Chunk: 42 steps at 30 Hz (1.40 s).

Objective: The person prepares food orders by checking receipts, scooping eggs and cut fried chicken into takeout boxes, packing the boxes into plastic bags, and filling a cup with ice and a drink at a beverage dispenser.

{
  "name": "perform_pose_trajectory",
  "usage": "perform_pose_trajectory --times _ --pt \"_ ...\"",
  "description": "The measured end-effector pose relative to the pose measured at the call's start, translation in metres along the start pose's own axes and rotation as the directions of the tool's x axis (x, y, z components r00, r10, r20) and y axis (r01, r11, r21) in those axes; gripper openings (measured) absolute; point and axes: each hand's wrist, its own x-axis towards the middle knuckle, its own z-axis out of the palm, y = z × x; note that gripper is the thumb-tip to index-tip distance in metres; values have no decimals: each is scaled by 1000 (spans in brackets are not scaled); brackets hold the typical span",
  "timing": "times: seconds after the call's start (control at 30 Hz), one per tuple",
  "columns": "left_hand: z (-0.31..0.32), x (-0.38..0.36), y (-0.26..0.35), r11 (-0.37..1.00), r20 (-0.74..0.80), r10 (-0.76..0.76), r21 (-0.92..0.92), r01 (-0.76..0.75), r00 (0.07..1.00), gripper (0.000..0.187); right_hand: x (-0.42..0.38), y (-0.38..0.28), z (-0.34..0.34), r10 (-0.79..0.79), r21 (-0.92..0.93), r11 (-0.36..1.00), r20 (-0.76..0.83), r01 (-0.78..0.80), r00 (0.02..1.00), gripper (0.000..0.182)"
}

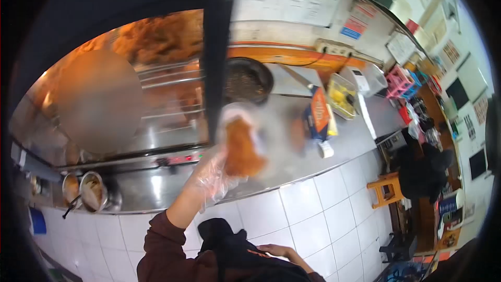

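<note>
My left hand, in a clear plastic glove, is closed around a piece of browned fried food with pale wrapping at its top end. It is held above the steel counter, in front of the dark post of the lit display case. My right hand is low, near the front of my dark apron. It is bare, and its fingers are partly hidden and too small to make out.
A black pan, an orange and blue package and a tub of yellow items stand on the counter. Metal pots are at the left. An orange stool stands on the tiled floor at the right.
</note>
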Motion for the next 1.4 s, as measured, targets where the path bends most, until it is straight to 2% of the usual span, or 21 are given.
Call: perform_pose_trajectory --times 0.03,0.07,0.1,0.13,0.2,0.27,0.33,0.4,0.43,0.47,0.5,0.6,0.63,0.8,0.87,0.9,1.03,1.1,1.2,1.3,1.4 --pt "25 21 -9 1000 8 10 18 -10 1000 46 -19 -9 -39 30 -205 979 115 -6 993 55" --pt "42 47 -19 999 21 2 32 -2 1000 46 -23 3 -83 -124 5 992 218 126 968 42" --pt "48 68 -23 993 43 72 87 -76 996 46 -18 4 -128 -437 -58 883 259 465 861 31" --pt "56 94 -30 979 65 140 140 -148 988 46 -48 -41 -165 -494 -281 811 144 514 857 25" --pt "66 161 -36 967 50 133 213 -141 990 45 -98 -107 -241 -449 -75 893 -210 444 868 17" --pt "61 243 -42 951 43 146 270 -152 988 44 -134 -160 -318 -493 -103 847 -519 522 698 15" --pt "39 336 -42 649 -40 286 743 -163 957 42 -148 -209 -395 -514 -129 781 -688 611 512 16" --pt "35 414 -39 395 -57 347 914 -91 936 43 -114 -229 -486 -545 -273 697 -803 663 242 14" --pt "40 446 -35 115 -64 407 993 18 911 45 -94 -237 -526 -553 -325 708 -807 627 206 14" --pt "48 470 -31 118 -59 408 993 11 911 45 -75 -244 -561 -563 -376 718 -809 585 171 14" --pt "55 490 -29 -52 -11 416 998 36 909 48 -59 -249 -584 -588 -570 796 -808 206 36 15" --pt "68 547 -27 -383 112 423 921 65 899 48 -34 -244 -603 -484 -430 874 -817 -228 -313 36" --pt "70 563 -27 -531 188 420 844 73 888 47 -41 -231 -606 -560 -515 828 -766 -220 -315 40" --pt "41 611 -33 -543 338 405 836 -74 849 44 -74 -154 -642 -766 -628 616 -618 -475 -176 41" --pt "52 612 -32 -53 -80 475 992 119 876 46 -78 -133 -669 -860 -772 408 -504 -487 78 35" --pt "66 607 -30 -42 -91 479 991 126 873 46 -79 -130 -679 -883 -795 341 -454 -501 119 30" --pt "82 604 -41 -252 -54 548 941 226 835 43 -104 -122 -732 -887 -911 12 -200 -411 417 29" --pt "62 610 -49 -361 -26 610 881 307 792 40 -112 -117 -774 -875 -935 31 -197 -354 443 28" --pt "33 632 -67 -651 363 647 721 237 670 31 -121 -138 -821 -887 -927 -87 -94 -365 452 18" --pt "30 649 -81 -608 209 712 661 439 670 30 -115 -163 -839 -874 -952 -118 -35 -281 484 18" --pt "1 656 -92 -824 471 548 444 351 692 12 -107 -214 -813 -848 -908 -87 -149 -410 509 22"
